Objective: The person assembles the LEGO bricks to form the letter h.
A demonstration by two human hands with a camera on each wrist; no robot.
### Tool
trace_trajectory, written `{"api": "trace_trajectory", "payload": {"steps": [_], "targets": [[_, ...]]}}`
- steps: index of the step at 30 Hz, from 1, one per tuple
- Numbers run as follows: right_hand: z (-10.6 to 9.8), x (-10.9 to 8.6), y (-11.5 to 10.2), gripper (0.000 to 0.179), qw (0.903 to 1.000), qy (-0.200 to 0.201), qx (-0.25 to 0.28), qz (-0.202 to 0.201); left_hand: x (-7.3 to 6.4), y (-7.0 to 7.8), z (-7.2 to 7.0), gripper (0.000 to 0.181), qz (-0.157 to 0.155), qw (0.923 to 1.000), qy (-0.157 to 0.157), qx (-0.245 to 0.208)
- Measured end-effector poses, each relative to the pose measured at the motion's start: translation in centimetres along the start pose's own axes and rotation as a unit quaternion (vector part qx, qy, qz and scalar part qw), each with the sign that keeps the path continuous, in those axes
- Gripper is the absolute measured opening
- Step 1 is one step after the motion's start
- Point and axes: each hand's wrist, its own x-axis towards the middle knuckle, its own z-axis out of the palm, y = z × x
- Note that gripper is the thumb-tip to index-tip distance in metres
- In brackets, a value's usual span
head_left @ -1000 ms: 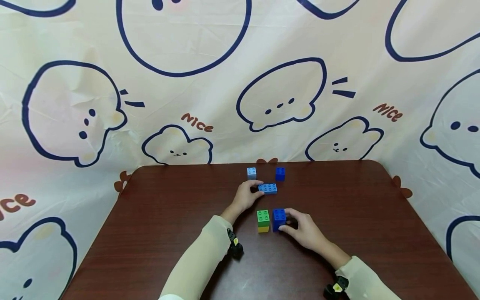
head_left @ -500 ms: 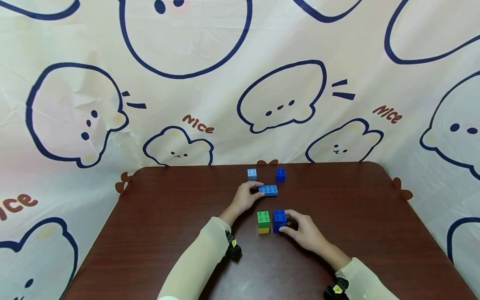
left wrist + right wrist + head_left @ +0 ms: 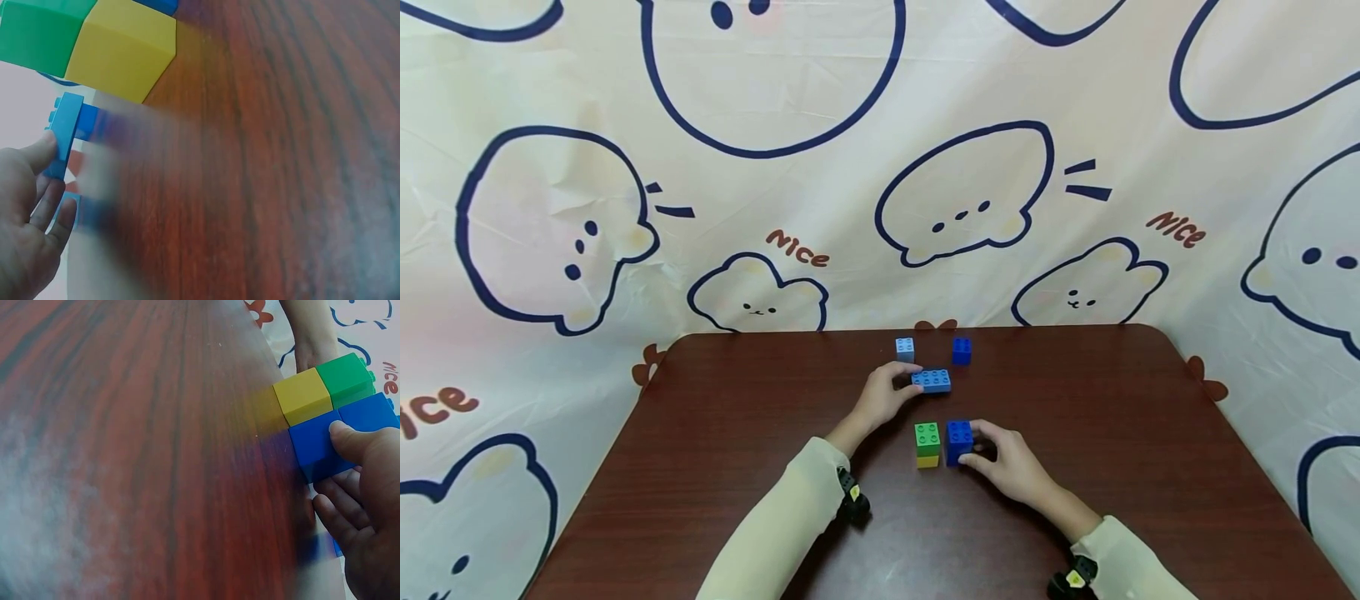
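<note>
Brown surface (image 3: 700, 467), mid-frame: my L fingers (image 3: 902, 367), narrowly parted, pinch lt-blue brick (image 3: 932, 381) at L end, long axis crosswise; R fingers (image 3: 988, 427) grip dk-blue stack (image 3: 958, 442) below.

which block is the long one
The long light blue block pinched by the left hand: its top has two rows of four studs, while the others, like the green block, look short.

The brown wood-grained table (image 3: 715, 433) bears a pale blue brick (image 3: 905, 350) and a dark blue brick (image 3: 962, 352) near twelve o'clock; toward six stand a yellow brick (image 3: 927, 462) beneath a green brick (image 3: 927, 439) and, at three o'clock from these, a dark blue stack (image 3: 957, 446).
</note>
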Motion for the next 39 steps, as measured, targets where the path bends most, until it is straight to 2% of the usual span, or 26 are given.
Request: {"api": "trace_trajectory", "payload": {"steps": [10, 24, 39], "targets": [[0.0, 0.0, 0.0, 0.039, 1.0000, 0.001, -0.001, 0.003, -0.6, 0.5, -0.7, 0.036, 0.020, 0.9997, 0.011, -0.011], [0.0, 0.0, 0.0, 0.039, 1.0000, 0.002, -0.003, -0.001, -2.0, 1.7, -1.9, 0.037, 0.070, 0.9969, 0.016, -0.033], [0.0, 0.0, 0.0, 0.037, 0.9999, 0.009, -0.004, -0.011, -3.9, 3.4, -2.5, 0.034, 0.073, 0.9961, 0.003, -0.049]]}}
